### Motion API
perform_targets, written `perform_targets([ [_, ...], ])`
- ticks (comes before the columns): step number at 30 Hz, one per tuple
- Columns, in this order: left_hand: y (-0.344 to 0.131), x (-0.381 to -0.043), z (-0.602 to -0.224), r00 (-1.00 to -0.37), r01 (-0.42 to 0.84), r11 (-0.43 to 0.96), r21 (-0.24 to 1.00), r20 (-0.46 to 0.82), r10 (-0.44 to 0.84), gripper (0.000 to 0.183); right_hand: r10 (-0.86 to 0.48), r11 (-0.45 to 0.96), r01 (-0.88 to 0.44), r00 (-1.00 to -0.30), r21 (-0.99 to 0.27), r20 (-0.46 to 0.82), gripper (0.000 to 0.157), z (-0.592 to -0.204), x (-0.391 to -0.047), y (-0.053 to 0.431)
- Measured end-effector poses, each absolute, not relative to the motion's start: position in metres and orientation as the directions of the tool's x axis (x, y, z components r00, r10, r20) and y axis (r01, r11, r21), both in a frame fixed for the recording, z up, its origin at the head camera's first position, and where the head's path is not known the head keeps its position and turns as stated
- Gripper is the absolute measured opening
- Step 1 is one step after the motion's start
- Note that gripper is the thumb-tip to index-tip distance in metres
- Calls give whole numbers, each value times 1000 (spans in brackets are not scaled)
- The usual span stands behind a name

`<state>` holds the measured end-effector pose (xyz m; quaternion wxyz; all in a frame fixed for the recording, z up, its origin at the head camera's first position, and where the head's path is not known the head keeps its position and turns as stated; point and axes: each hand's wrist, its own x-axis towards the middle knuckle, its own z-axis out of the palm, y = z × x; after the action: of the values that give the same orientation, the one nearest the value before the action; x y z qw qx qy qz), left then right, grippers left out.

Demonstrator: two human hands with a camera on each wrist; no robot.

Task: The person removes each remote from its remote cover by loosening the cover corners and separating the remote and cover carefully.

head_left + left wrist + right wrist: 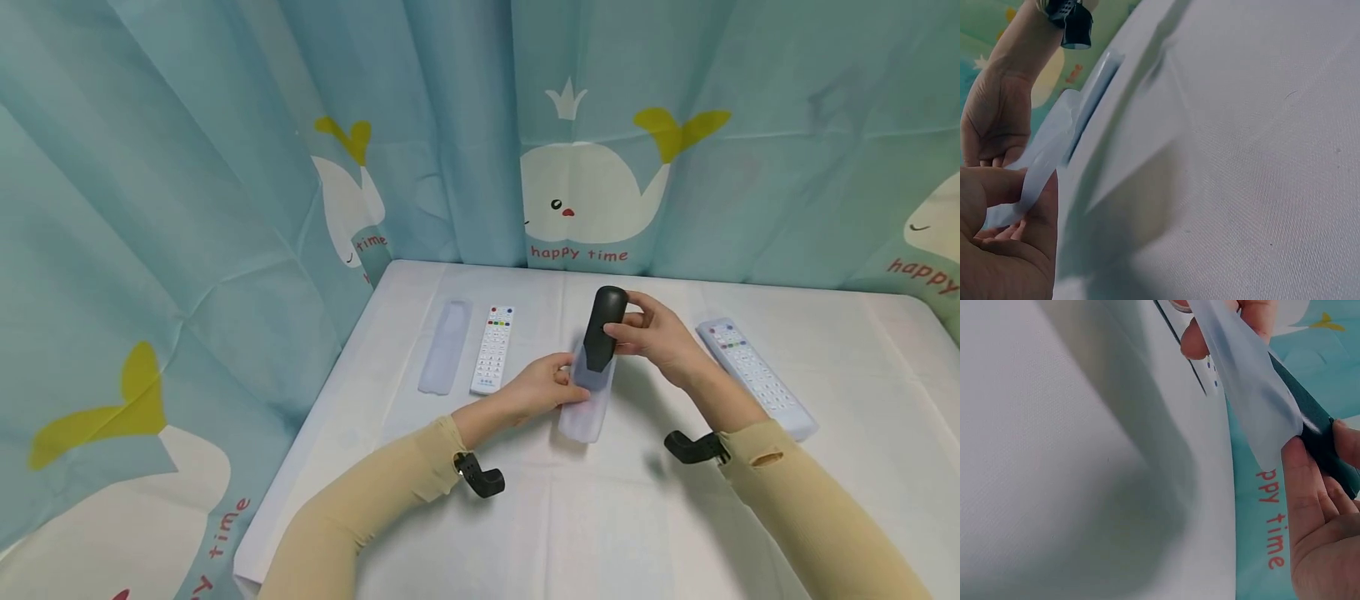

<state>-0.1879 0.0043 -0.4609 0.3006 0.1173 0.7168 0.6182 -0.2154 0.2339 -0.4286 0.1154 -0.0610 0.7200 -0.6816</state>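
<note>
My left hand (pixel 542 387) pinches a translucent soft remote cover (pixel 587 421) between thumb and fingers, above the white table. From the upper end, my right hand (pixel 663 337) grips a black remote control (pixel 609 310), its back facing up. The remote's lower end sits inside the cover's mouth, while the upper part sticks out. In the left wrist view, the thin wall of the cover (pixel 1047 153) bends between thumb and fingers. The right wrist view has the remote (pixel 1313 419) between thumb and fingers, right at the cover's edge.
Left of the hands, a white remote (pixel 492 350) lies beside a flat translucent cover (pixel 446 346). On the right, another white remote (pixel 757 375) in a clear cover lies close to the right forearm. A blue curtain (pixel 465 167) hangs behind the white-clothed table (pixel 495 525).
</note>
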Motion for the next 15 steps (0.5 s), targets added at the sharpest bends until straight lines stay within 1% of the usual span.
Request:
perform_targets([
  [6, 2, -187, -458, -783, -197, 213, 957, -284, 553, 63, -230, 78, 63, -970, -995, -80, 80, -429, -218, 234],
  [15, 0, -183, -461, -780, -180, 251, 951, -293, 553, 60, -173, 89, 81, -980, -993, -95, 83, -430, -222, 236],
])
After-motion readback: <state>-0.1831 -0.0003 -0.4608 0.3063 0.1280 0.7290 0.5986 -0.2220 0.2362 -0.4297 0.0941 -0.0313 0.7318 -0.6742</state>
